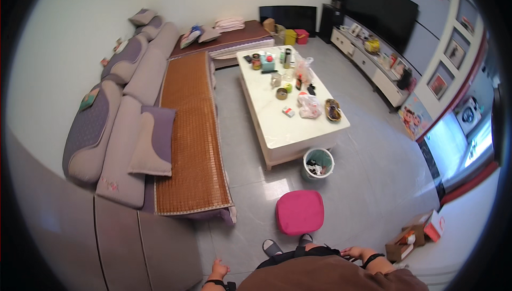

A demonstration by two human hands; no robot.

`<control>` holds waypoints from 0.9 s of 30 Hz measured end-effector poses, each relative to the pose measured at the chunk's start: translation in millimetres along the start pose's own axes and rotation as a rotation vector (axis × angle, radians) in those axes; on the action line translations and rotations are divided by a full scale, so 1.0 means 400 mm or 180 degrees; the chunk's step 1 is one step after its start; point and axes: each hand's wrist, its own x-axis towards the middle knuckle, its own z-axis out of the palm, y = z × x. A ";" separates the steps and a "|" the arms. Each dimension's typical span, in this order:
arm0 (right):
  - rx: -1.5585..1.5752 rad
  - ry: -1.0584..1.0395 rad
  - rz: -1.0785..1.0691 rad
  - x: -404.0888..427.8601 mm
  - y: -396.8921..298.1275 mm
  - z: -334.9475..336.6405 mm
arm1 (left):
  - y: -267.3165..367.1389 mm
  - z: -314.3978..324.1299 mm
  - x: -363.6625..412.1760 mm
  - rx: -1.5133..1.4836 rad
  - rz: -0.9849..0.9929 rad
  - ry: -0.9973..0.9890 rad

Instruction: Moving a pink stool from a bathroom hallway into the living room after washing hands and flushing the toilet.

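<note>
My left hand (221, 269) hangs at my left side, fingers apart, with nothing in it and a dark band at the wrist. At the right edge of my dark shorts is my right hand (352, 252), its fingers partly hidden; whether it holds anything cannot be told. A pink stool (300, 212) stands right in front of my slippered feet. Beyond it are a lined trash bin (318, 163) with waste inside and a white coffee table (276, 133). On the table are a plastic bag (310, 105), a basket (333, 110), a round tin (281, 93), a tissue box (267, 63) and bottles.
A sofa with a woven seat mat (192, 151) and a loose cushion (154, 141) runs along the left. Brown panels (168, 247) stand at the near left. Open cardboard boxes (404, 243) lie at the lower right. A low TV cabinet (368, 67) lines the right wall.
</note>
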 end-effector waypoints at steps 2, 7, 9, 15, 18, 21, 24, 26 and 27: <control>0.0001 0.0028 0.0076 -0.010 0.059 -0.004 | 0.002 -0.014 0.010 0.0238 0.0155 0.0036; -0.0061 -0.0001 0.0319 0.020 0.101 -0.024 | -0.060 -0.058 0.265 0.0322 -0.0071 -0.0300; 0.0295 0.0045 0.0333 -0.024 0.094 -0.002 | 0.016 -0.037 0.304 0.0666 0.0188 -0.0485; 0.0598 -0.0014 0.0293 -0.116 0.102 0.036 | 0.105 0.025 0.283 0.1129 0.0709 -0.0746; 0.0755 0.0037 0.0318 -0.127 0.132 0.032 | 0.112 0.046 0.241 0.1233 0.0893 -0.0791; 0.0855 0.0119 0.0281 -0.145 0.181 0.032 | 0.272 0.116 0.061 -0.0034 0.0658 -0.0946; 0.0920 0.0023 0.0157 -0.136 0.230 0.012 | 0.306 0.173 0.041 0.0210 0.0777 -0.1023; 0.1149 0.0044 0.0163 -0.130 0.277 -0.008 | 0.340 0.236 0.021 0.0454 0.0900 -0.1141; 0.1351 0.0061 0.0184 -0.124 0.306 -0.016 | 0.359 0.272 0.018 0.0591 0.0971 -0.1216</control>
